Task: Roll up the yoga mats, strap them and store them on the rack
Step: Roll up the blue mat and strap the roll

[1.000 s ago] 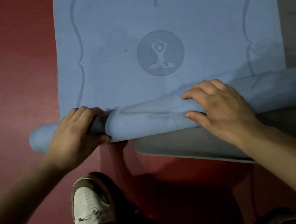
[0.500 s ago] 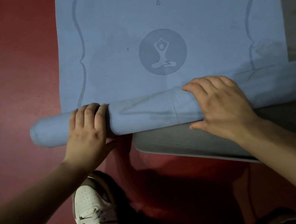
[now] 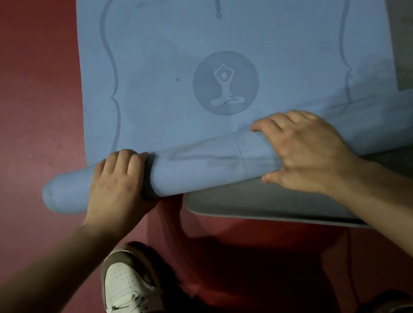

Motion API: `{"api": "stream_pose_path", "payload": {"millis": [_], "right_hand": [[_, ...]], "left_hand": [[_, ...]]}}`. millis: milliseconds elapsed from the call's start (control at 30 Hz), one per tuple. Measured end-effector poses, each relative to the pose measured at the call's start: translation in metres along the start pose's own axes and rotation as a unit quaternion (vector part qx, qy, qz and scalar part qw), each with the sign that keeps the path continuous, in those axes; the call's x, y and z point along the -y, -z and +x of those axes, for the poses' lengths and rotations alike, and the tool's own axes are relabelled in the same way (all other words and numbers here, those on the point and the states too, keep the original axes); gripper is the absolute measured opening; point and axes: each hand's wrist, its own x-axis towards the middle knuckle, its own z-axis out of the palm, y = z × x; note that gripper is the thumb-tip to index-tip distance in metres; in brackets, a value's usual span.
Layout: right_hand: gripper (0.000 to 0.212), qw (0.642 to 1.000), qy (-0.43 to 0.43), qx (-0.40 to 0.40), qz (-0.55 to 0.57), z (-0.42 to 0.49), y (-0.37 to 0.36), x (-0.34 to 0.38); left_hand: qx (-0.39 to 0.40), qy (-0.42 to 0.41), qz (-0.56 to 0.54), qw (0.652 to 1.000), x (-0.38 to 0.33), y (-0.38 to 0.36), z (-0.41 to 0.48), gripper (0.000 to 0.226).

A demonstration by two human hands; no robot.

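Observation:
A blue yoga mat (image 3: 234,30) lies flat on the floor, printed with a round seated-figure logo (image 3: 225,83) and curved guide lines. Its near end is rolled into a tube (image 3: 212,166) that runs across the view. My left hand (image 3: 115,184) clasps the tube near its left end, fingers curled over the top. My right hand (image 3: 304,149) grips the tube right of its middle, fingers over the top and thumb on the near side. The tube's right end reaches the frame edge.
A grey mat (image 3: 261,201) lies under the tube's right half, its rounded corner towards me. The floor (image 3: 10,119) is dark red. My white and brown sneaker (image 3: 130,298) stands just below the tube. Another shoe (image 3: 385,303) shows at the bottom right.
The tube has rolled forward towards the logo. My left hand shifted from a side grasp to fingers draped over the top. My right hand moved forward with the tube.

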Motion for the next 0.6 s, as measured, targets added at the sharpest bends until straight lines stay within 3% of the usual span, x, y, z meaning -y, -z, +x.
{"api": "stream_pose_path", "payload": {"millis": [267,600], "right_hand": [[0.095,1.000,-0.020,-0.003,0.006,-0.042,-0.021,0.012],[0.086,0.998,-0.010,-0.038,0.047,-0.034,-0.013,0.001]], "left_hand": [[0.035,-0.037,-0.036,0.998,-0.007,-0.003,-0.033,0.060],[0.043,-0.039,-0.103,0.993,-0.001,0.003,-0.024,0.067]]}}
